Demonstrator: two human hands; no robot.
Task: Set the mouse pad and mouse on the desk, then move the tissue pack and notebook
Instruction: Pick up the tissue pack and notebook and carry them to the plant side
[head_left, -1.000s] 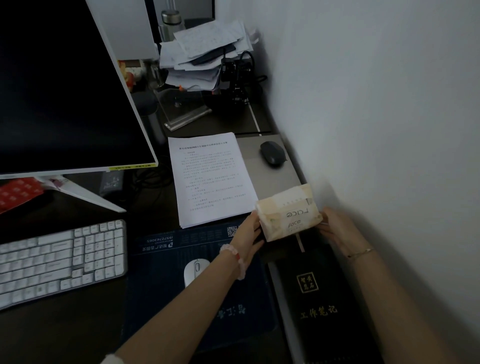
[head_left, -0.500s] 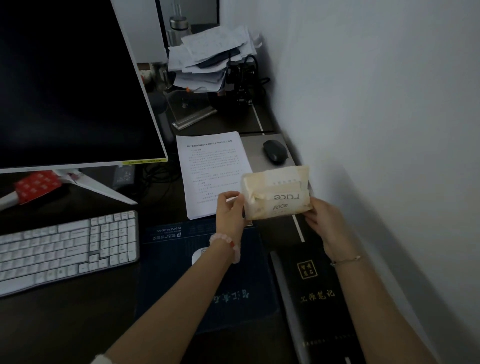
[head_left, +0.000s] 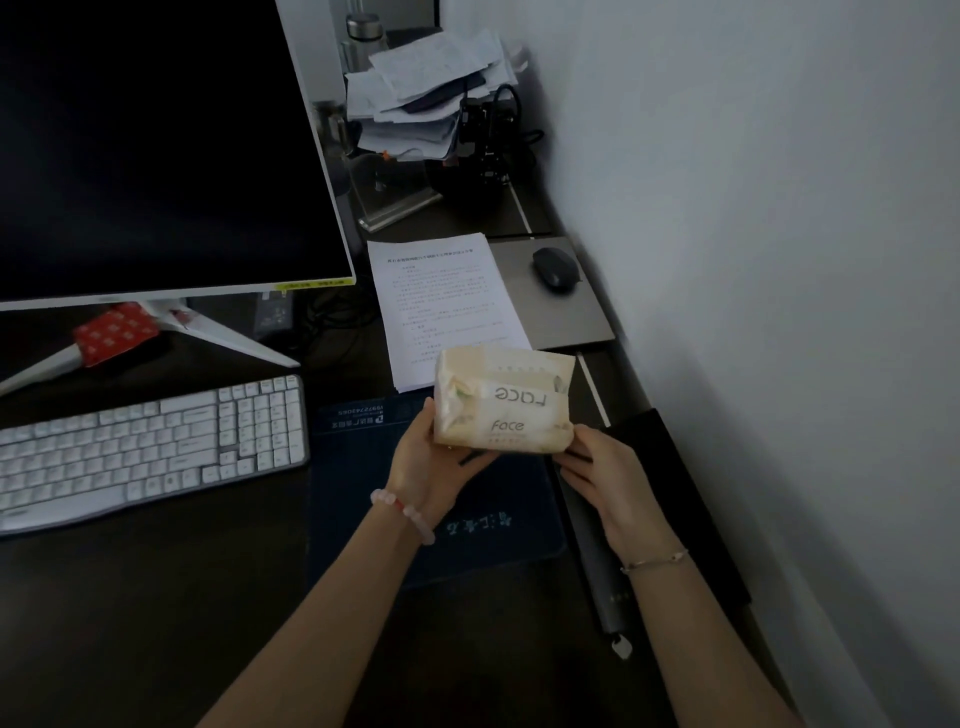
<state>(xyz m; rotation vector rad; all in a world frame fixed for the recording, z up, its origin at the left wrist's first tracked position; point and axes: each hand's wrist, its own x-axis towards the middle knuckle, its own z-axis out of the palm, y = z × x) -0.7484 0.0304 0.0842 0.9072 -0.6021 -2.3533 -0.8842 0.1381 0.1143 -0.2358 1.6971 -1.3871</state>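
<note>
Dim, underexposed, soft view (wide-angle bending at edges), brightest on the wall (head_left: 753, 208), desk (head_left: 130, 623) in shadow.

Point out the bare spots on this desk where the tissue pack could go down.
Both hands hold the tissue pack aloft. Bare room: grey pad nearer than the black mouse; dark desk nearer than the keyboard. Crowded: back corner with the paper stack, and under the monitor.

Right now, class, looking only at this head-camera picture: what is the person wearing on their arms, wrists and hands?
Both forearms are bare, with no sleeves or gloves showing. The left wrist carries a beaded bracelet of pale pink round beads with one reddish bead. The right wrist carries a thin metal chain bracelet. No rings show on the left hand or the right hand.
</note>
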